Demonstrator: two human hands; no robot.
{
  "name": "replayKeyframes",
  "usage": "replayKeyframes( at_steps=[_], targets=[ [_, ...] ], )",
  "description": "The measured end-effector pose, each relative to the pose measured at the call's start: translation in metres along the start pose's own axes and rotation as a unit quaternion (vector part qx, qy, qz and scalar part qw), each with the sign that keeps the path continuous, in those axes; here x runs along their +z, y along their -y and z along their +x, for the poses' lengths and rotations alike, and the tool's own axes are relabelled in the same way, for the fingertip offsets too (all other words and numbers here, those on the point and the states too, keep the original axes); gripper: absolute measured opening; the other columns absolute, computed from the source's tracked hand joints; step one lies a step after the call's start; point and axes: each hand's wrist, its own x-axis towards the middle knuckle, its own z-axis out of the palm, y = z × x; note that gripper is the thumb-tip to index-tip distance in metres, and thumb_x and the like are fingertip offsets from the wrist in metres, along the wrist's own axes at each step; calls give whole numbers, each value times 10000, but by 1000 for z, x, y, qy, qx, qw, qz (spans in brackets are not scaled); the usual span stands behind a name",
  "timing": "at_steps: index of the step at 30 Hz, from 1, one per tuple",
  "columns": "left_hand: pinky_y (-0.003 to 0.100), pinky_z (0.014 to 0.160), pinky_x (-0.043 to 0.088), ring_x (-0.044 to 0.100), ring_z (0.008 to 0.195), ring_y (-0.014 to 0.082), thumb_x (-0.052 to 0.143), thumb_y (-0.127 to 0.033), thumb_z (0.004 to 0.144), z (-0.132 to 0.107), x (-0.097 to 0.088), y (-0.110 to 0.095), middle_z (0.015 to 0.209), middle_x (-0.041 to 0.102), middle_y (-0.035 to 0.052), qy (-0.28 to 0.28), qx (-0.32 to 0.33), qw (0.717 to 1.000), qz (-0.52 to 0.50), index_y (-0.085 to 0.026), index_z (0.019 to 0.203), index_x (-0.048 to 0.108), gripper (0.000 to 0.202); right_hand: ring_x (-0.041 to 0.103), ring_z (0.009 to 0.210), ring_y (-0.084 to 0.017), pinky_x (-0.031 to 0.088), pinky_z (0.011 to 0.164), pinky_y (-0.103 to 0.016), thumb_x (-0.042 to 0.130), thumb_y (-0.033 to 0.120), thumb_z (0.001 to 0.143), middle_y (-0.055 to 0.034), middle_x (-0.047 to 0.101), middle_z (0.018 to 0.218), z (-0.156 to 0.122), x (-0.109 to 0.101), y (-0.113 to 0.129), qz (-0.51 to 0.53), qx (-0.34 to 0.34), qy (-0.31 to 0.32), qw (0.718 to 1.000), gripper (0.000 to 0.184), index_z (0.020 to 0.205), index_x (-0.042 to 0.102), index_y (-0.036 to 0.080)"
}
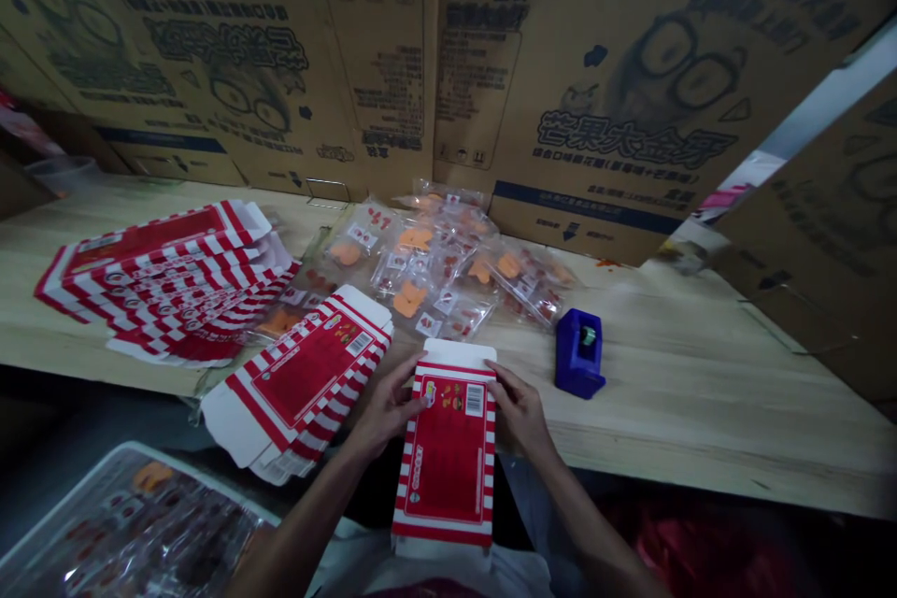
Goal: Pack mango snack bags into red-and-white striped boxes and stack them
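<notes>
At the near edge of a pale wooden workbench, we held a flat red-and-white striped carton blank between our two hands, its top end over the bench and its lower end reaching past the edge toward our body. Our left hand gripped the blank's left side, and our right hand gripped its right side near the top. On both hands, the fingers lay close together and were clamped on the card's edges. Just left of the blank, touching neither hand, lay a smaller pile of matching blanks, with a larger fanned stack of them farther left. Beyond our hands, a heap of clear plastic packets held orange pieces, and a blue tape dispenser stood to their right, near our right hand but apart from it. Below the bench at lower left, a shallow tray held more packets. Large printed cardboard sheets stood upright along the far side of the bench, and another leaned in at the right.
</notes>
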Motion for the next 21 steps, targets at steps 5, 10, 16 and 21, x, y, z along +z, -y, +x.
replayKeyframes(
  at_steps=[5, 10, 16, 21],
  targets=[
    [290, 748, 508, 654, 795, 189, 698, -386, 765, 19, -2, 2, 836, 731, 52, -105, 5, 992, 63, -133, 904, 730, 291, 619, 992, -237, 476, 903, -356, 679, 424, 776, -62, 700, 1022, 1, -3, 6, -48, -60, -4, 997, 225, 837, 759, 223],
    [236, 594, 471, 611, 631, 133, 766, -322, 653, 36, -2, 0, 732, 679, 13, -140, -10, 989, 36, -135, 840, 671, 281, 610, 750, -152, 494, 720, -272, 747, 322, 721, 17, 658, 816, 10, -8, 13, 61, 12, 27, 998, 446, 1148, 627, 271],
    [258, 667, 494, 629, 737, 157, 663, -286, 732, 42, -8, -8, 849, 672, 49, -35, 8, 987, 155, -139, 981, 635, 291, 589, 693, -141, 461, 654, -239, 743, 345, 711, 3, 667, 767, 19, -18, 15, 7, 33, 107, 994, 224, 857, 679, 188],
    [235, 661, 456, 593, 715, 152, 605, -280, 790, 41, -13, -2, 747, 663, 26, -37, 76, 955, 284, -149, 787, 683, 153, 588, 694, -162, 452, 643, -250, 660, 386, 792, -15, 660, 726, 16, -17, 10, -83, -35, 94, 991, 211, 743, 679, 182]
  ],
)
